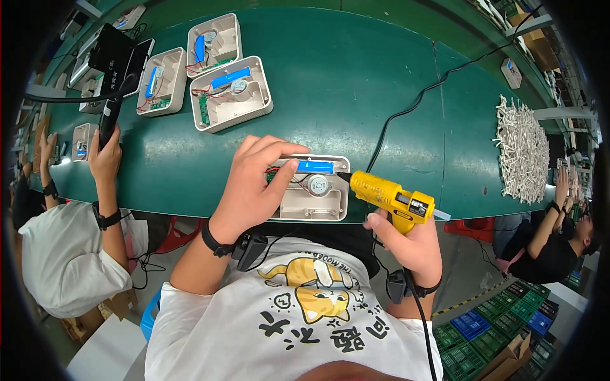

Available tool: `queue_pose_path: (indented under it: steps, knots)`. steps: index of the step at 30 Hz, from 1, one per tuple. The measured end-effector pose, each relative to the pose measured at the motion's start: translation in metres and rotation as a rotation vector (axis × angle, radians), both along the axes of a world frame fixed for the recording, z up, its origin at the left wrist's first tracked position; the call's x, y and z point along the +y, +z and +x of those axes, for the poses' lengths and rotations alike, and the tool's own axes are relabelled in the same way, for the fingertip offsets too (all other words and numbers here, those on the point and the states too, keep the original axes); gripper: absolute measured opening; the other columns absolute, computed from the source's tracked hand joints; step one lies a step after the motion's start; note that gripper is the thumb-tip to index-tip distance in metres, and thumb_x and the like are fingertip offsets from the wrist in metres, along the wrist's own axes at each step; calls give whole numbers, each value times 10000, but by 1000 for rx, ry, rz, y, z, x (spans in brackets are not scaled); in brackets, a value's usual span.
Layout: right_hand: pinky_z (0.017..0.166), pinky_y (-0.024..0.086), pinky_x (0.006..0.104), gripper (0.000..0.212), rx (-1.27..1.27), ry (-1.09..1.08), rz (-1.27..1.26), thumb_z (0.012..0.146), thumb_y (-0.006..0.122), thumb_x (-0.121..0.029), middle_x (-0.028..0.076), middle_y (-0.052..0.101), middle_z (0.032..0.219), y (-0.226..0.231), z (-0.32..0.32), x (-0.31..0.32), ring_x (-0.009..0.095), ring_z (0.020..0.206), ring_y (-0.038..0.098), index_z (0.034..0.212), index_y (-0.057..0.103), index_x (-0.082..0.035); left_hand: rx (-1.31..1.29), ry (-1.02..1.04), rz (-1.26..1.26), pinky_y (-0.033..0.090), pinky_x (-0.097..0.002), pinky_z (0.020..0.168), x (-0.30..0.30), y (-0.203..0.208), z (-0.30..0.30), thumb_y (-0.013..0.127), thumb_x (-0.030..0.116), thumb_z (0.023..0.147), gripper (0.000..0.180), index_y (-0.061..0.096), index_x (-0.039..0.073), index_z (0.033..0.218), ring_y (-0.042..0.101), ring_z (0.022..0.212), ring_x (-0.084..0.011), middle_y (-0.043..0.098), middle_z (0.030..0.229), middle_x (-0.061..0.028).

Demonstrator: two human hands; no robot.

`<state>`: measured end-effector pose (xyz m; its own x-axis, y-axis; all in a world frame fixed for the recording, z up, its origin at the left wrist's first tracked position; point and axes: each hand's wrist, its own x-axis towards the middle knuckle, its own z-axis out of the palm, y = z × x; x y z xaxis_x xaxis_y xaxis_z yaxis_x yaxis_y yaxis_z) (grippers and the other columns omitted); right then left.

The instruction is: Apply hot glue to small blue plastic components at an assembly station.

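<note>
A white plastic housing (311, 213) lies at the table's near edge. Inside it are a blue cylindrical battery (316, 166) along the far wall, a round silver speaker-like part (318, 185) and thin wires. My left hand (257, 178) grips the housing's far left side, its index finger over the far rim and its thumb at the battery's left end; that corner is hidden beneath it. In my right hand (410, 241) is a yellow hot glue gun (384, 192), a glue stick showing at its back. The gun's dark nozzle points left, close to the battery's right end.
Three similar housings (232, 117) with batteries and green boards stand at the far left. A black cable (406, 114) crosses the green table (343, 76). At the right lies a pile of small white parts (521, 152). Co-workers sit on both sides; one hand (105, 155) holds a black tool.
</note>
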<state>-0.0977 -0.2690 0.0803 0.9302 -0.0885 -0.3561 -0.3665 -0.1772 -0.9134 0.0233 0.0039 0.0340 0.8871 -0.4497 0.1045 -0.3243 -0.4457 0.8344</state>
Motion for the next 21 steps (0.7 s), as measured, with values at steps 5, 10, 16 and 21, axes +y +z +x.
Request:
queue_pose_path:
  steps: [5,10,16,21]
  knots:
    - [682,525,278,242,92,8,2,963,815,-145,38,731,870,8,8,8,100,760,658,1112,737,28,-48,-3,-27,476,-385,938,1,-3,0,695,96,1000,204,794,99,1178,591,1001,-265,752,1087,-56]
    - [684,540,302,227,-33,-17,-137,936,829,-155,78,740,817,8,7,17,150,721,678,1024,736,33,-47,-53,7,474,-380,975,5,-2,3,654,85,1011,248,769,74,1230,583,1065,-257,745,1151,-64]
    - [663,545,338,238,-60,55,-161,933,825,-181,104,743,800,13,6,17,208,676,679,1031,747,21,-88,-98,8,457,-399,1013,10,1,1,617,-10,904,412,730,63,1293,577,1103,-297,722,1214,-90]
    - [655,545,363,253,-110,267,-132,946,813,-206,118,748,815,27,40,33,247,676,688,1068,751,7,-89,-94,-30,436,-434,1015,10,-2,2,578,-6,857,480,707,90,1309,568,1102,-316,701,1208,-88]
